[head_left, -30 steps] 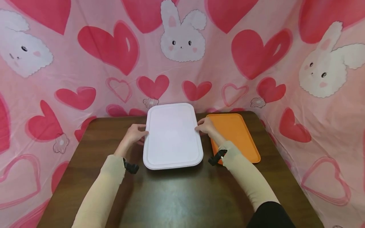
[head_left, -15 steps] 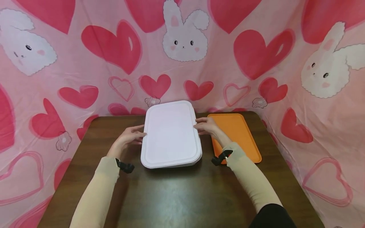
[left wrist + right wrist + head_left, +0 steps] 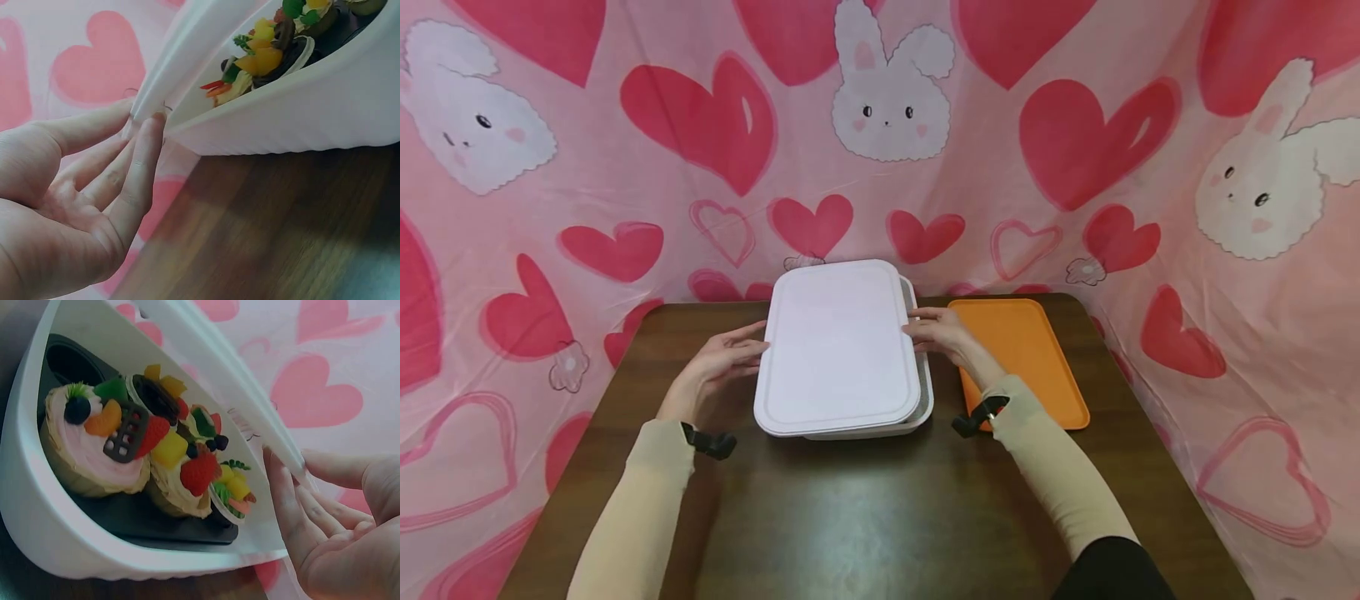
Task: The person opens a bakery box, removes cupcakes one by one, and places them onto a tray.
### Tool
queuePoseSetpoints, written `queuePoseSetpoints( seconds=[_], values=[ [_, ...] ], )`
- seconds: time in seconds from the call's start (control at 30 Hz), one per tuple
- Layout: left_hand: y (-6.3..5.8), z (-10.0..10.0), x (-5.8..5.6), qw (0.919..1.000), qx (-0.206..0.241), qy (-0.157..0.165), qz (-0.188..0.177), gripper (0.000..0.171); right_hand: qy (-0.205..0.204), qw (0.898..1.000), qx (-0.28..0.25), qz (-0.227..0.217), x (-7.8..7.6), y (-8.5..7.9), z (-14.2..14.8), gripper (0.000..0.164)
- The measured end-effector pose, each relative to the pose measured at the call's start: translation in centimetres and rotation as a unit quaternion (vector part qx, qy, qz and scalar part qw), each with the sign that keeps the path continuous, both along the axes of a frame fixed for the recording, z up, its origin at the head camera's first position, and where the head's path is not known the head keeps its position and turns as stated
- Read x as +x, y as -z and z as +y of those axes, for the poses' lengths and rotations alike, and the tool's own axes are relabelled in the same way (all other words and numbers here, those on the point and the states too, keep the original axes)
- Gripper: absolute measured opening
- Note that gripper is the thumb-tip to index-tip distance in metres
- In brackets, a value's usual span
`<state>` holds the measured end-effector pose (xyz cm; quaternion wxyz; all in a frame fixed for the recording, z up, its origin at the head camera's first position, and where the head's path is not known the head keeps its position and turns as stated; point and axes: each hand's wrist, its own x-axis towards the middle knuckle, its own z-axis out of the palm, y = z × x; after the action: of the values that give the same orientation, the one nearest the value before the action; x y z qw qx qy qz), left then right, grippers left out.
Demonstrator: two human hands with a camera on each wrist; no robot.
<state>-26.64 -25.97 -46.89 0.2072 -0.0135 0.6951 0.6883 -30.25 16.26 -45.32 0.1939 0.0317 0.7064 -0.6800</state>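
A white rounded lid [image 3: 838, 346] is raised off a white box [image 3: 924, 392], tilted and shifted left of it. My left hand [image 3: 715, 367] pinches the lid's left edge between thumb and fingers. At the opposite edge, my right hand [image 3: 943, 332] pinches it in the same way. Through the gap, the right wrist view shows cupcakes [image 3: 97, 447] topped with cream, fruit pieces and berries, set in a dark muffin tin [image 3: 156, 530] with one hollow unfilled. More fruit-topped cupcakes [image 3: 265, 59] appear in the left wrist view. From the head view, the lid hides most of the box's inside.
An orange tray [image 3: 1022, 358] lies on the brown wooden table [image 3: 850, 517], right of the box and partly under the right forearm. Behind the table hangs a pink cloth [image 3: 880, 192] with hearts and rabbits. Both wrists wear black camera straps.
The lid has come up off the box and moved left with both hands on it, baring the box's right rim. The orange tray stays in place.
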Motion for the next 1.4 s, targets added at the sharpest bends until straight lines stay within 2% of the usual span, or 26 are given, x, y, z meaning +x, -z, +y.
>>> queuePoseSetpoints(
  seconds=[0.27, 0.57, 0.83, 1.07, 1.13, 1.23, 1.4],
  values=[
    [-0.6, -1.8, 1.0, 0.9999, -0.004, -0.011, 0.0, 0.074, -0.018, 1.0, -0.011, 0.006, 0.3, -0.5, -1.5, 0.058],
    [-0.8, -3.6, 2.4, 0.9994, -0.011, -0.032, 0.008, 0.075, -0.028, 0.998, 0.02, 0.051, 0.8, -0.5, -3.9, 0.056],
    [-0.9, -5.2, 4.0, 0.9973, -0.047, -0.056, 0.007, 0.076, -0.046, 0.997, 0.012, 0.066, 1.1, -0.7, -5.9, 0.059],
    [-0.7, -6.5, 4.4, 0.9929, -0.093, -0.073, 0.01, 0.076, -0.074, 0.989, 0.054, 0.113, 1.2, -0.4, -7.6, 0.06],
    [-0.7, -6.7, 4.5, 0.9893, -0.123, -0.074, 0.025, 0.075, -0.08, 0.984, 0.077, 0.14, 1.3, -0.3, -8.0, 0.059],
    [-0.6, -6.6, 4.7, 0.9781, -0.181, -0.083, 0.06, 0.069, -0.086, 0.971, 0.117, 0.188, 1.5, -0.1, -8.7, 0.056],
    [-0.6, -6.1, 5.3, 0.946, -0.283, -0.096, 0.125, 0.06, -0.114, 0.933, 0.197, 0.278, 1.8, 0.2, -10.2, 0.054]
  ],
)
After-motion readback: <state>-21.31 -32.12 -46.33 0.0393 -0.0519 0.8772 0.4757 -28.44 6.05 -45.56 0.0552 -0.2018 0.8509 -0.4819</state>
